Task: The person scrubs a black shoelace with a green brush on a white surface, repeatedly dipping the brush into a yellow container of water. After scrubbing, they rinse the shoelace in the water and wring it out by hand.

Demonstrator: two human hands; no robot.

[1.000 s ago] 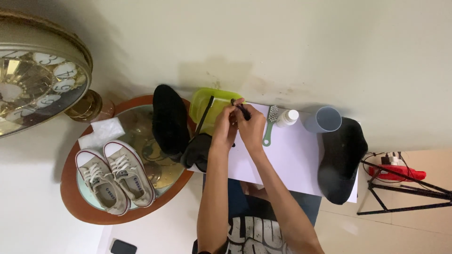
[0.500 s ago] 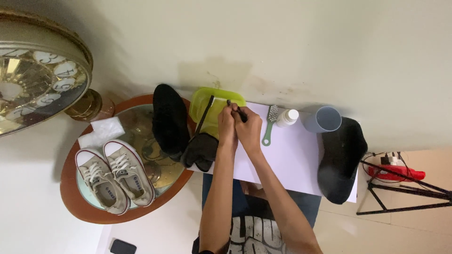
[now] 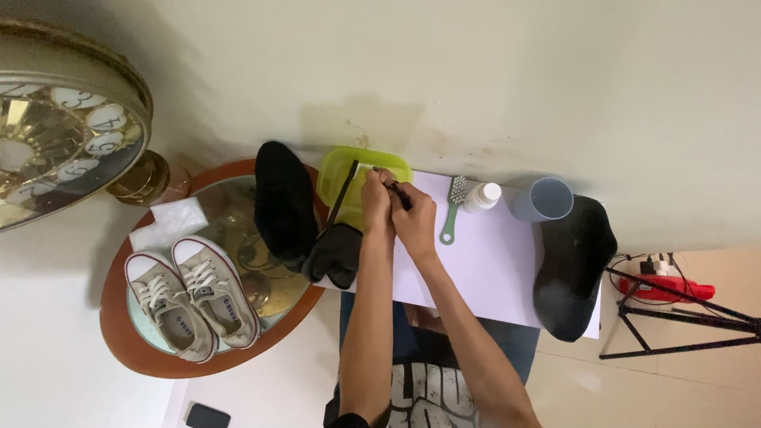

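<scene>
white sneakers (image 3: pixel 193 305) on round table (image 3: pixel 143 361) | green brush (image 3: pixel 453 208) | grey cup (image 3: pixel 544 199) | clock (image 3: pixel 55 127)

White sheet (image 3: pixel 491 269) under brush (image 3: pixel 453 208), bottle (image 3: pixel 481 196), cup (image 3: pixel 543 200)

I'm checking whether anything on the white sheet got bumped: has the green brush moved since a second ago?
No. The green brush lies where it did, on the white sheet just left of the small white bottle.
</scene>
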